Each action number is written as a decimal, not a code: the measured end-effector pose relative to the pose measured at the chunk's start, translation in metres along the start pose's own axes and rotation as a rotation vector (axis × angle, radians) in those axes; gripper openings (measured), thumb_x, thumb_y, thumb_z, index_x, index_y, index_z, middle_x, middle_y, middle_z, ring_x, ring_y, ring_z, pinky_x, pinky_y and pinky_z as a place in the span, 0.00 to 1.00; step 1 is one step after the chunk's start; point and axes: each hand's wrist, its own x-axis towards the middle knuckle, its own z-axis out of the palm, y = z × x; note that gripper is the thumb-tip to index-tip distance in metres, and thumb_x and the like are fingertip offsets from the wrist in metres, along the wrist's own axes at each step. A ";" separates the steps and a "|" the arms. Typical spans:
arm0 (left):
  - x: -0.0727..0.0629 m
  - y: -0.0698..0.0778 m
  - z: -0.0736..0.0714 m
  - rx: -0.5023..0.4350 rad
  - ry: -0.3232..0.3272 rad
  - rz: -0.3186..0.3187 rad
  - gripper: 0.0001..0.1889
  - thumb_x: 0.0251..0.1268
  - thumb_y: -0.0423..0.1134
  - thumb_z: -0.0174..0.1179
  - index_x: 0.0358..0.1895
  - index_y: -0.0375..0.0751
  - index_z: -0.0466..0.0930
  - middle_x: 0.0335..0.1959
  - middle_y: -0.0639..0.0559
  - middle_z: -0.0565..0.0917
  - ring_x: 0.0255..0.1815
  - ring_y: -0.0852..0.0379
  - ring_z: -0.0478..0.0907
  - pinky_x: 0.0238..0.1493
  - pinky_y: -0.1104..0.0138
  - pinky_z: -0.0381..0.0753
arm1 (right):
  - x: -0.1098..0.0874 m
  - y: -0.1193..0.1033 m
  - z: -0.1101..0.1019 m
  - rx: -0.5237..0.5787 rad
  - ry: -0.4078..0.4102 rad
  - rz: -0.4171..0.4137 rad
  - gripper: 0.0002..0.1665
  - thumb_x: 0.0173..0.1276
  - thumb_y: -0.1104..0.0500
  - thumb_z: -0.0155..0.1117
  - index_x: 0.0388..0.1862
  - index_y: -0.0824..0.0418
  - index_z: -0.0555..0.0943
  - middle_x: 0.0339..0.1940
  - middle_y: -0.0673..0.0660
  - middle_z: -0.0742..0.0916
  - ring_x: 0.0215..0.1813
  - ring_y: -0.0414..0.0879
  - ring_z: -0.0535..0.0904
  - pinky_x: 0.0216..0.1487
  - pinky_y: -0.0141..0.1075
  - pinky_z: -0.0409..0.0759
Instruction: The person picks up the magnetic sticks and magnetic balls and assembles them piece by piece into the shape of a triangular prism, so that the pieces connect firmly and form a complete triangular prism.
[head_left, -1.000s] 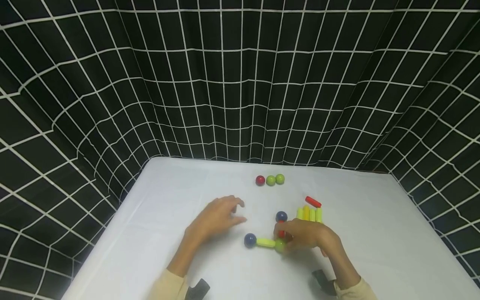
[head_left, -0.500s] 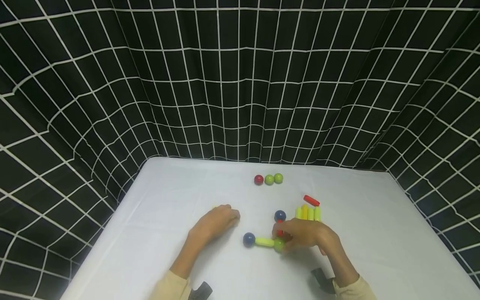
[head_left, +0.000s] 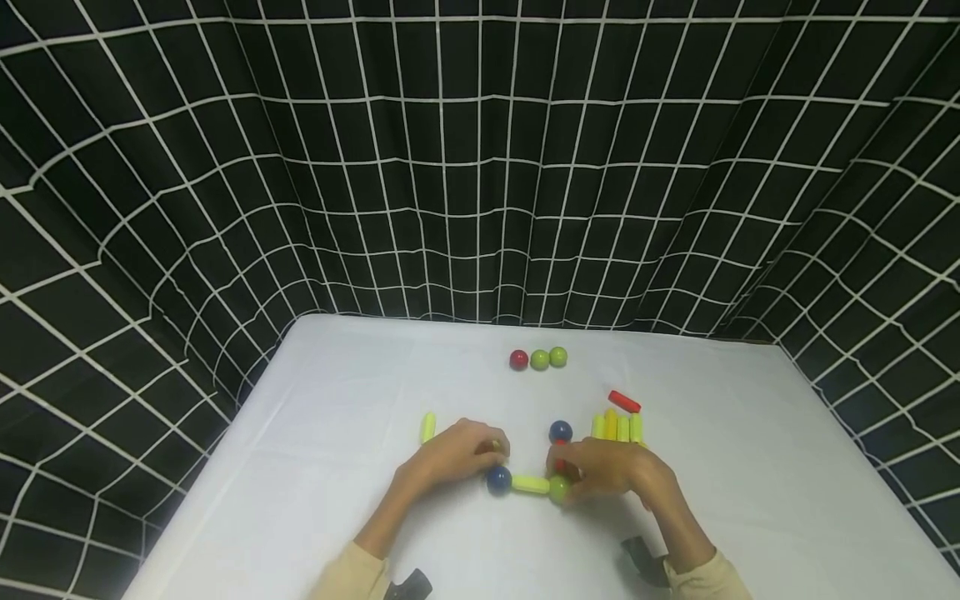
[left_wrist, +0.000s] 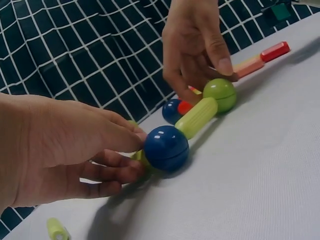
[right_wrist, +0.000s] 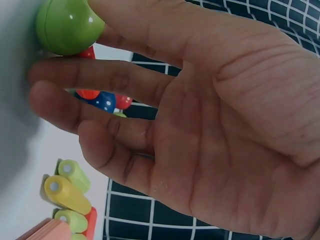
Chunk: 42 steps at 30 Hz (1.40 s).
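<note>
My left hand pinches a yellow-green rod between thumb and fingers, its end against a blue ball. Another yellow-green rod joins that ball to a green ball. My right hand holds the green ball, thumb on one side and index finger on the other, as the right wrist view shows. From the green ball a red rod, partly covered by the right fingers, runs to a second blue ball. The right hand's other fingers are loosely bent.
Left of the left hand lies a loose yellow-green rod. A red ball and two green balls sit farther back. Beyond the right hand are several yellowish rods and a red rod. Grid-patterned black curtains surround the white table.
My left hand reached down to the loose rods on the left, took a yellow-green one and moved it right to the blue ball. The right hand stayed at the green ball.
</note>
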 end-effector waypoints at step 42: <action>0.009 0.006 0.018 -0.081 0.011 0.075 0.10 0.77 0.41 0.61 0.52 0.52 0.91 0.40 0.60 0.88 0.38 0.73 0.75 0.46 0.77 0.78 | 0.004 -0.005 0.004 0.000 -0.013 -0.016 0.17 0.67 0.53 0.75 0.54 0.49 0.85 0.40 0.45 0.84 0.43 0.44 0.76 0.53 0.46 0.80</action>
